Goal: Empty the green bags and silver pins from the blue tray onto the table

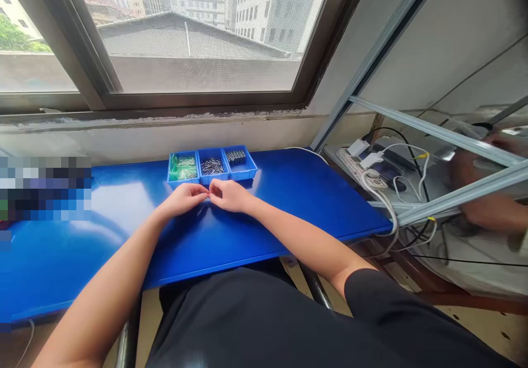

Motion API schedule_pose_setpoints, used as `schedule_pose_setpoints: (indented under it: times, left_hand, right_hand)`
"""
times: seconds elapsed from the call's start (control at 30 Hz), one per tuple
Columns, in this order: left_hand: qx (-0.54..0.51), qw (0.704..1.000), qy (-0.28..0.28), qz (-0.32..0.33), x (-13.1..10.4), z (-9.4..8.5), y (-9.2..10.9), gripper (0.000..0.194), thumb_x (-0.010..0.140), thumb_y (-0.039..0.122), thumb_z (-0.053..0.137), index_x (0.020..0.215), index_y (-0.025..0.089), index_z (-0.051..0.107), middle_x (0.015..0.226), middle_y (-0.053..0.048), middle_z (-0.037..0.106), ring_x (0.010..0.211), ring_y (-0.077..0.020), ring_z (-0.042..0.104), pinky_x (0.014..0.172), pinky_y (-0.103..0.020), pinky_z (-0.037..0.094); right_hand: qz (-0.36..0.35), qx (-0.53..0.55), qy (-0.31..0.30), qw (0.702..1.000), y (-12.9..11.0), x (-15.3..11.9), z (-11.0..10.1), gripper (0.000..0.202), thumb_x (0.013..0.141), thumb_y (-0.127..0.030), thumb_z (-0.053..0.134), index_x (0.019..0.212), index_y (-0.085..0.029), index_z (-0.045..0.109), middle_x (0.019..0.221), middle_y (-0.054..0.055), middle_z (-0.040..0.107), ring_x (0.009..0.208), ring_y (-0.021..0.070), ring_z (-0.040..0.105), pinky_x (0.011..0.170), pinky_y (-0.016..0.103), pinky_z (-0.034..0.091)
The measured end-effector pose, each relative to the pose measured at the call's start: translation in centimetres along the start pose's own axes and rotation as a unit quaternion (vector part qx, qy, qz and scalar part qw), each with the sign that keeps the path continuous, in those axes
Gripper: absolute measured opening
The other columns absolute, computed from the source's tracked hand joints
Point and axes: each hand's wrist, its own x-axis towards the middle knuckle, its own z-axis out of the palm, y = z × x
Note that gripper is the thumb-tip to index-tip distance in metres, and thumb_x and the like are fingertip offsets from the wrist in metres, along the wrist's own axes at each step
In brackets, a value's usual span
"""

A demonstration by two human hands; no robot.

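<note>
My left hand and my right hand meet fingertip to fingertip above the blue table. Both are closed in a pinch. Whatever lies between the fingers is too small to make out. Just behind them stand three joined blue bins. In the left bin is a green bag with small pale pieces. Dark metallic pin-like pieces lie loose in the middle bin. The right bin has dark cylindrical pieces standing in rows toward its back.
A metal frame rises at the table's right end. Beyond it, a power strip and white cables lie on a shelf; another person's arm is blurred there. A window is ahead. Something at far left is pixelated.
</note>
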Motion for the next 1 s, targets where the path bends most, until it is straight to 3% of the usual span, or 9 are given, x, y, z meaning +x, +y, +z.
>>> schedule_pose_setpoints:
  times: [0.2, 0.47, 0.8, 1.0]
  left_hand:
    - [0.027, 0.999, 0.012, 0.015, -0.1, 0.0, 0.1, 0.036, 0.077, 0.041, 0.061, 0.097, 0.013, 0.073, 0.056, 0.003, 0.045, 0.052, -0.0107, 0.036, 0.05, -0.024, 0.027]
    - [0.058, 0.998, 0.027, 0.016, -0.1, 0.1, 0.1, 0.04, 0.082, 0.047, 0.057, 0.099, 0.015, 0.075, 0.058, 0.002, 0.047, 0.054, -0.0118, 0.037, 0.049, -0.024, 0.025]
    - [0.057, 0.997, 0.058, 0.001, 0.1, 0.0, -0.1, 0.041, 0.082, 0.053, 0.057, 0.088, 0.016, 0.074, 0.065, -0.001, 0.057, 0.059, -0.0138, 0.045, 0.052, -0.024, 0.031]
    - [0.02, 0.997, 0.073, 0.014, 0.1, 0.0, 0.2, 0.039, 0.083, 0.05, 0.057, 0.09, 0.014, 0.071, 0.063, 0.0, 0.054, 0.057, -0.0122, 0.041, 0.053, -0.024, 0.031]
  right_hand:
    - [-0.005, 0.044, 0.01, 0.999, 0.4, 0.2, 0.3, 0.011, 0.087, -0.02, 0.057, 0.097, -0.018, 0.059, 0.08, 0.0, 0.068, 0.071, 0.0125, 0.062, 0.066, 0.023, 0.041]
    - [-0.015, 0.048, 0.017, 0.999, 0.3, 0.2, 0.0, 0.01, 0.09, -0.023, 0.055, 0.096, -0.017, 0.061, 0.081, 0.002, 0.068, 0.072, 0.0131, 0.062, 0.067, 0.024, 0.042]
    - [0.042, 0.046, -0.026, 0.998, 0.7, 0.5, -1.0, 0.009, 0.088, -0.022, 0.056, 0.092, -0.016, 0.061, 0.088, 0.004, 0.069, 0.075, 0.0136, 0.061, 0.068, 0.025, 0.043]
    - [0.022, 0.075, 0.014, 0.997, 1.5, 0.8, -0.4, 0.008, 0.085, -0.025, 0.055, 0.086, -0.017, 0.058, 0.08, 0.001, 0.064, 0.072, 0.0136, 0.057, 0.068, 0.027, 0.043]
